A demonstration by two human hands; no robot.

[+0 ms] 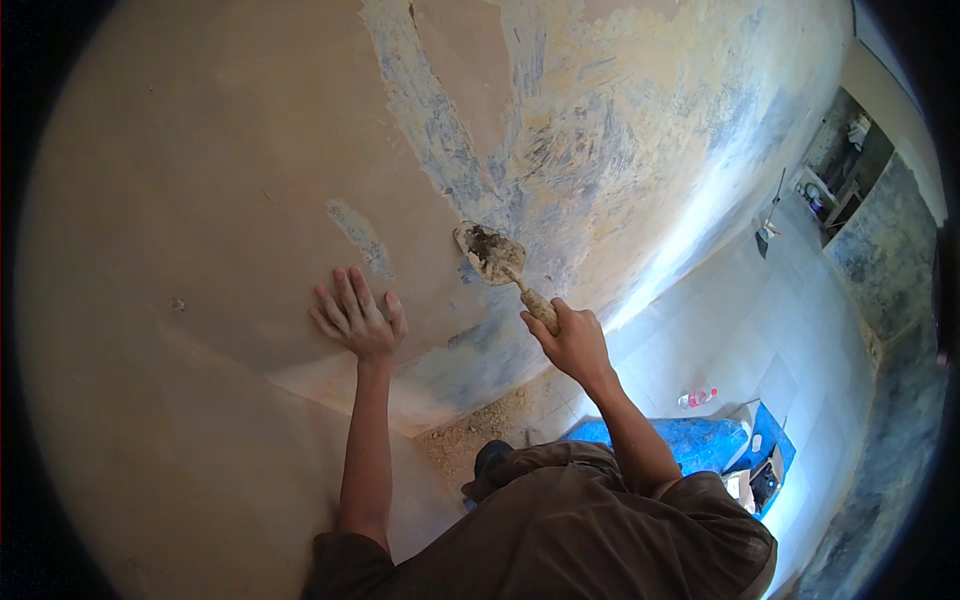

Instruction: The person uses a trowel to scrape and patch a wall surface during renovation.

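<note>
My right hand [574, 345] is wrapped round the handle of a trowel [490, 252]. The blade is crusted with dried pale and dark material and lies at the wall surface, by the edge where the tan coating [250, 150] meets a scraped grey-blue patch [570, 170]. Fingers spread, my left hand [362, 318] rests flat on the tan coating, its fingertips dusty. Just above those fingers runs a short bare strip [358, 236] where the coating is gone. A longer scraped band [430, 110] slants up the wall from near the blade.
Crumbled debris [480, 432] lies along the wall's foot. Behind my right arm are a blue plastic sheet [700, 440], an open box [765, 475] and a clear bottle with a red cap [697, 398] on the tiled floor [760, 330]. A long-handled dustpan [764, 240] stands farther off, near a doorway.
</note>
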